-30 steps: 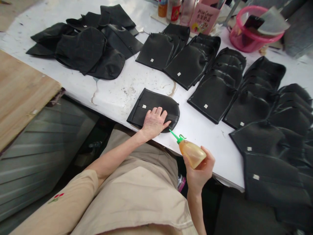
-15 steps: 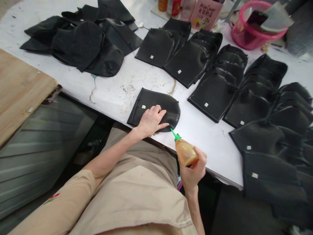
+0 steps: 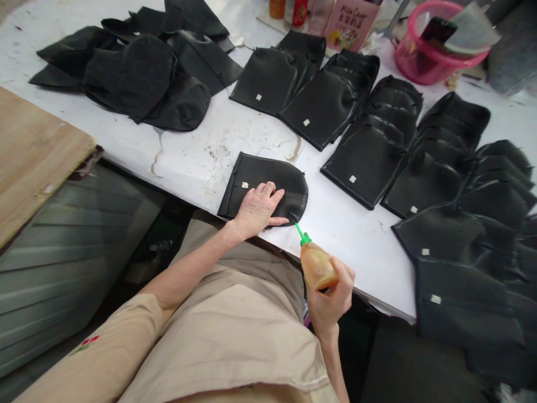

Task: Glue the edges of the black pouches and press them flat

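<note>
A black leather-like piece (image 3: 277, 173) with a rounded right end and a small white tag lies at the table's front edge. My left hand (image 3: 258, 210) rests on it, fingers spread out and thumb along its near edge. My right hand (image 3: 333, 296) is wrapped round a squeeze bottle (image 3: 316, 266) of amber liquid. The bottle is tilted, its thin green nozzle pointing up and left. The nozzle's tip is at the piece's near right rim, just right of my left thumb; whether it touches cannot be made out.
Overlapping rows of similar black pieces (image 3: 352, 151) run along the right side of the white table (image 3: 188, 162). A loose black heap (image 3: 130, 78) lies at the back left. Behind stand a pink box (image 3: 352, 25) and a pink basket (image 3: 419, 61). A wooden board (image 3: 37, 157) juts in at left.
My right hand has brought the bottle left, its nozzle tip now at the piece's rim. My left hand has shifted slightly left on the piece, its thumb lower. The view has also shifted a little.
</note>
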Demonstrator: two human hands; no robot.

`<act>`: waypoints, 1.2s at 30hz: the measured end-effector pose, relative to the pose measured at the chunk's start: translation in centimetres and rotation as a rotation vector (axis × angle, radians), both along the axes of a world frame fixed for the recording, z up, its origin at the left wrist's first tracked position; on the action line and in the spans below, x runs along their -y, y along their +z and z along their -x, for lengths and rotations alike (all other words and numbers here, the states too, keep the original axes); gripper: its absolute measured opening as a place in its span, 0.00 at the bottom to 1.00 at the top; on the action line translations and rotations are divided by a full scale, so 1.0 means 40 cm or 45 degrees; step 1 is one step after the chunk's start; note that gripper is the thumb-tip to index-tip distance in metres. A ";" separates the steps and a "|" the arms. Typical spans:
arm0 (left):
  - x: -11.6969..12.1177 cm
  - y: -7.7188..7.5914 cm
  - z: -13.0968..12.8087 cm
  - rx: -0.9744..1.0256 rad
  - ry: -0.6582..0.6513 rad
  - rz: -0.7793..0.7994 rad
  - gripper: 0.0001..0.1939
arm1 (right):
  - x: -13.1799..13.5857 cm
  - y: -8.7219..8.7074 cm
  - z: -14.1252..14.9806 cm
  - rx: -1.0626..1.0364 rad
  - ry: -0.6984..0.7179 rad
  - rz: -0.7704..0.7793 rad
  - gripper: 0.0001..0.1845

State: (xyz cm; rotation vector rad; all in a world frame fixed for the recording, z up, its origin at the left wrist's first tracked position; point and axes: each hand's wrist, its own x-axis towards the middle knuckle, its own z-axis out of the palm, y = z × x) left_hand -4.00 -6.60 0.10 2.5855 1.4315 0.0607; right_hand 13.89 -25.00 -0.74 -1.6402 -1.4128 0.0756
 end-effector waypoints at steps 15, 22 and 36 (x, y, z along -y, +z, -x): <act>-0.011 0.005 0.029 0.127 -0.131 0.072 0.34 | -0.037 -0.013 -0.017 0.011 -0.072 -0.046 0.30; -0.009 0.010 0.027 0.112 -0.118 0.091 0.34 | -0.038 -0.008 -0.010 -0.022 -0.042 -0.039 0.29; -0.007 0.014 0.026 0.126 -0.097 0.074 0.33 | -0.032 -0.002 -0.005 -0.051 -0.042 -0.014 0.29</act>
